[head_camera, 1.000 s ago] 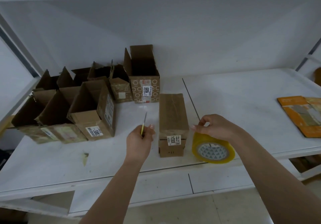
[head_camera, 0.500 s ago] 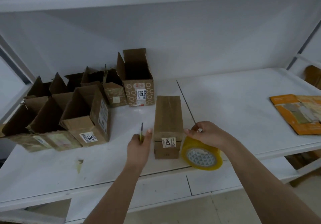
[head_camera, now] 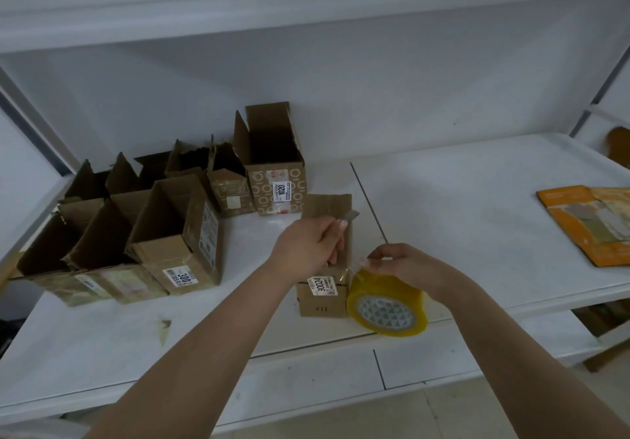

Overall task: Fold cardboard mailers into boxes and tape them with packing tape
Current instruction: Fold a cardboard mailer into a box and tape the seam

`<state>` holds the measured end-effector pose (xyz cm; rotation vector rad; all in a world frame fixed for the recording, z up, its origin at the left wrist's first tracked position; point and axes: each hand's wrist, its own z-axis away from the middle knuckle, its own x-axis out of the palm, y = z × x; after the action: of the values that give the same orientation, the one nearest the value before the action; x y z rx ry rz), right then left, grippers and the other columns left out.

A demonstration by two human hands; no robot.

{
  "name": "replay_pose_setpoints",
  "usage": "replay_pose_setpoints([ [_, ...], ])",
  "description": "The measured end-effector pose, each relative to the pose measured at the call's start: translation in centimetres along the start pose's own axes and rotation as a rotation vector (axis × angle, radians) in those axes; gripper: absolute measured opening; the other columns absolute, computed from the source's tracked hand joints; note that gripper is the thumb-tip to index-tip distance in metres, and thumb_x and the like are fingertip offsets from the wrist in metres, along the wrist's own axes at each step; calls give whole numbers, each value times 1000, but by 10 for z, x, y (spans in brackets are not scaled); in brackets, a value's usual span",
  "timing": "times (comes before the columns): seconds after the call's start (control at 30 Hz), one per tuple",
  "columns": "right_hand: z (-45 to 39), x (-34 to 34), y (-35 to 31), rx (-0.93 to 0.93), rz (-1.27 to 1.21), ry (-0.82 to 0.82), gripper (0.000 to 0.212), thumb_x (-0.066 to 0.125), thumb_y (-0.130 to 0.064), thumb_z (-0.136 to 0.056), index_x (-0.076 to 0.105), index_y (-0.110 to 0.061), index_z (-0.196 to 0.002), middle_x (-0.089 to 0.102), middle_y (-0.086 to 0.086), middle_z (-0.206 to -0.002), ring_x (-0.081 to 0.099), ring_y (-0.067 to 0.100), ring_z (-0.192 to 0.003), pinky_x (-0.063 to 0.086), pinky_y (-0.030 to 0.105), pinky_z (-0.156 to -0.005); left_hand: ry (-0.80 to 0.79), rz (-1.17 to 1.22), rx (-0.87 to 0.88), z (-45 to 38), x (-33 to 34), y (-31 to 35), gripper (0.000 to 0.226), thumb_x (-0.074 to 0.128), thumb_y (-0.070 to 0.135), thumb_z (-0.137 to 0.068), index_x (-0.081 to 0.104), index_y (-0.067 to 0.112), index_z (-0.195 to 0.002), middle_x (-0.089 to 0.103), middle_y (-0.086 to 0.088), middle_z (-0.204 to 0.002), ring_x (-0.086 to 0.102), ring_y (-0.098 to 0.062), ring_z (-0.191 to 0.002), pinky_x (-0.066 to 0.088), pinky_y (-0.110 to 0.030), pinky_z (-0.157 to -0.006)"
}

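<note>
A closed cardboard box [head_camera: 324,297] labelled 30024 lies lengthwise on the white table [head_camera: 460,206] near its front edge. My left hand [head_camera: 308,246] is over the box's top and grips a small utility knife [head_camera: 349,217], its blade pointing right above the box. To the box's right stands a yellow roll of packing tape [head_camera: 388,305]. My right hand [head_camera: 399,263] holds the roll from above, and a strip of tape runs from the roll to the box's right edge.
Several open cardboard boxes [head_camera: 177,234] stand clustered at the left and back of the table, one labelled 1020 [head_camera: 278,172]. Flat orange mailers [head_camera: 589,220] lie at the far right. A white wall rises behind, and a shelf hangs overhead.
My left hand has moved right with the knife, from beside the box to over its top. The right hand stays on the tape roll.
</note>
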<state>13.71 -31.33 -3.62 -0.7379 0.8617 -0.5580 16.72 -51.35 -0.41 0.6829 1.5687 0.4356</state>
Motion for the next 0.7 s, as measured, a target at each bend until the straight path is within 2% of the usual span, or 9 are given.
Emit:
replay_pose_setpoints([
  [0.07,3,-4,4,-25,-73,-65,14,68,-39,-87,68,-32,-100,65,-1,-108,65,22,-97,52,40,-93,24,-58,1,1,-1,-8,43,36,40,-103,54,27,-67,59,12,-51,53,1,-49,49,-32,-64],
  [0.13,4,-5,7,-71,-70,-68,12,67,-36,-88,68,-34,-100,65,-1,-107,65,21,-96,54,37,-88,23,-82,-16,3,-2,-14,43,35,41,-102,52,27,-66,58,16,-50,53,1,-50,47,-30,-63],
  [0.23,1,-3,1,-121,13,7,14,68,-47,-85,66,-38,-96,65,-7,-102,66,15,-90,56,32,-81,24,-56,-69,4,-5,-21,44,34,41,-103,53,26,-66,58,16,-50,53,0,-49,49,-33,-66],
  [0.33,-8,4,0,-100,404,99,27,62,-65,-79,58,-45,-97,54,-18,-107,56,8,-99,45,32,-86,41,-24,-92,5,-7,-22,44,34,41,-103,54,25,-67,59,11,-52,53,0,-49,51,-37,-69],
  [0.43,-11,5,2,-5,555,99,44,52,-80,-73,56,-45,-100,47,-15,-108,52,12,-108,39,34,-85,27,-62,-83,8,-8,-18,43,33,42,-103,54,25,-69,60,9,-55,56,-3,-53,52,-38,-71],
  [0.5,-10,2,4,0,543,81,47,50,-83,-72,56,-46,-101,48,-14,-111,52,14,-111,38,34,-85,8,-82,-86,9,-10,-15,43,33,42,-103,54,25,-69,59,9,-56,56,-4,-55,52,-37,-72],
  [0.57,-8,-1,7,-47,498,97,39,52,-77,-76,58,-47,-101,53,-15,-117,54,12,-110,41,34,-90,-48,-88,-75,9,-13,-11,43,33,43,-102,54,26,-69,59,11,-59,55,-1,-58,50,-34,-72],
  [0.63,-4,-6,10,-109,392,81,29,55,-69,-82,63,-48,-101,59,-16,-120,57,9,-109,46,37,-97,-170,-119,-37,10,-17,-3,44,34,44,-102,53,27,-66,56,13,-60,52,0,-59,44,-29,-67],
  [0.7,4,-10,12,-142,249,20,18,55,-57,-90,67,-50,-101,63,-17,-117,59,5,-107,48,32,-96,-324,-153,16,10,-20,6,45,36,39,-103,52,28,-62,51,14,-53,47,0,-53,36,-25,-58],
])
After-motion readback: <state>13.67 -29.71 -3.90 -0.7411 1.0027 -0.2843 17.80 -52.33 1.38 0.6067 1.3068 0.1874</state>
